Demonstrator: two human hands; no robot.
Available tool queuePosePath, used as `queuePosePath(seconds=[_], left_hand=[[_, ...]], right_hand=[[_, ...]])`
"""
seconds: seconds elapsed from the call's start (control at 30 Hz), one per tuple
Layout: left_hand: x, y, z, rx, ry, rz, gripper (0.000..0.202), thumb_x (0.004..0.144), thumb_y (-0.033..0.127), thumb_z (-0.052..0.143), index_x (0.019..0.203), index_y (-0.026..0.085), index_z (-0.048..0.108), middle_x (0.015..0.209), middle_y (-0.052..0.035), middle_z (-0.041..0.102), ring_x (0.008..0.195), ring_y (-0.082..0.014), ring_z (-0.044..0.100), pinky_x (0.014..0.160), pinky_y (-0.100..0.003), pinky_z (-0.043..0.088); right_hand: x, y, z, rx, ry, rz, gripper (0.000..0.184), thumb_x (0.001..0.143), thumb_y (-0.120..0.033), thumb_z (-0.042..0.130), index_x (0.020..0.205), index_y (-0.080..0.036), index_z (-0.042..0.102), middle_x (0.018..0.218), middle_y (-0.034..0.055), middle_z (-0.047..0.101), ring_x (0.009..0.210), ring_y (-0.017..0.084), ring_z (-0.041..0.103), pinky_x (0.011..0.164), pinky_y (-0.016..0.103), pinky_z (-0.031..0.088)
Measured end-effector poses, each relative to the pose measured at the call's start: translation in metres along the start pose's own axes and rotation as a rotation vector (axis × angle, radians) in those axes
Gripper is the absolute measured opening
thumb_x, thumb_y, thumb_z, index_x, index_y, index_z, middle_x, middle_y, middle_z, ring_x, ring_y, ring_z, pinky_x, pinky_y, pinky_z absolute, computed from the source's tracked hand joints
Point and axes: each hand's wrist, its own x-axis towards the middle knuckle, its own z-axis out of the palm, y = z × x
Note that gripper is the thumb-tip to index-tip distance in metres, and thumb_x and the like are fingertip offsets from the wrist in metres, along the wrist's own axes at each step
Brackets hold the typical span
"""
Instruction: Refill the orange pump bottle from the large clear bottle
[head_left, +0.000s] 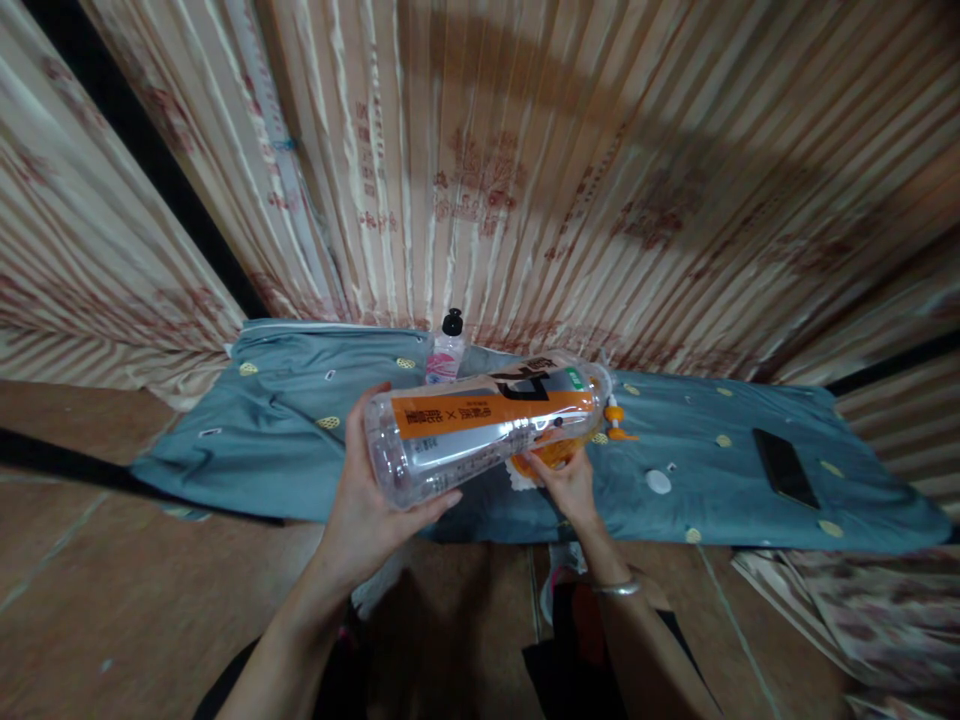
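My left hand [367,500] is wrapped round the base of a large clear plastic bottle [487,425] with an orange label. The bottle lies tipped almost level, its neck pointing right over an orange and white object [551,455] on the blue cloth [300,440]. My right hand [566,485] holds that orange object from below; the bottle hides most of it. A small orange part [619,425] sticks out by the bottle's neck. A silver bangle [619,588] sits on my right wrist.
A small bottle with a black cap and pink label [448,352] stands at the back of the blue cloth. A white bottle cap [658,481] and a dark phone [784,467] lie on the cloth to the right. Striped curtains [525,170] hang behind.
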Motion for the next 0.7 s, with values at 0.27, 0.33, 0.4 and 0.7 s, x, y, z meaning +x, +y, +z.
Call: queuePosePath(seconds=[0.27, 0.33, 0.4, 0.7], left_hand=[[0.0004, 0.0018, 0.0001, 0.013, 0.012, -0.019, 0.095, 0.057, 0.033, 0.094, 0.136, 0.03, 0.042, 0.126, -0.0083, 0.066, 0.119, -0.0346, 0.07, 0.107, -0.054, 0.057], [0.0005, 0.0019, 0.0001, 0.008, 0.008, -0.023, 0.094, 0.058, 0.033, 0.094, 0.136, 0.029, 0.042, 0.127, -0.0087, 0.066, 0.119, -0.0346, 0.07, 0.106, -0.054, 0.057], [0.0006, 0.002, 0.0002, 0.003, 0.0, -0.026, 0.094, 0.058, 0.033, 0.093, 0.136, 0.028, 0.041, 0.127, -0.0096, 0.066, 0.118, -0.0344, 0.071, 0.106, -0.054, 0.057], [0.0004, 0.0022, -0.0008, 0.008, -0.001, -0.009, 0.095, 0.059, 0.032, 0.094, 0.136, 0.027, 0.041, 0.127, -0.0093, 0.067, 0.119, -0.0326, 0.071, 0.105, -0.05, 0.058]], right_hand=[[0.0008, 0.0043, 0.0006, -0.036, 0.008, 0.009, 0.068, 0.058, -0.065, 0.084, 0.103, -0.017, 0.065, 0.101, 0.0162, 0.078, 0.093, 0.035, 0.075, 0.087, 0.053, 0.06], [0.0009, 0.0062, 0.0006, -0.031, 0.006, -0.004, 0.067, 0.059, -0.065, 0.084, 0.103, -0.017, 0.066, 0.101, 0.0156, 0.079, 0.092, 0.034, 0.076, 0.086, 0.05, 0.061], [0.001, 0.0077, 0.0007, -0.018, 0.003, -0.017, 0.067, 0.059, -0.064, 0.085, 0.103, -0.018, 0.066, 0.1, 0.0149, 0.079, 0.091, 0.033, 0.076, 0.083, 0.049, 0.062], [0.001, 0.005, 0.0011, -0.001, 0.011, 0.001, 0.067, 0.057, -0.064, 0.085, 0.101, -0.017, 0.066, 0.096, 0.0143, 0.079, 0.088, 0.034, 0.076, 0.082, 0.049, 0.062]])
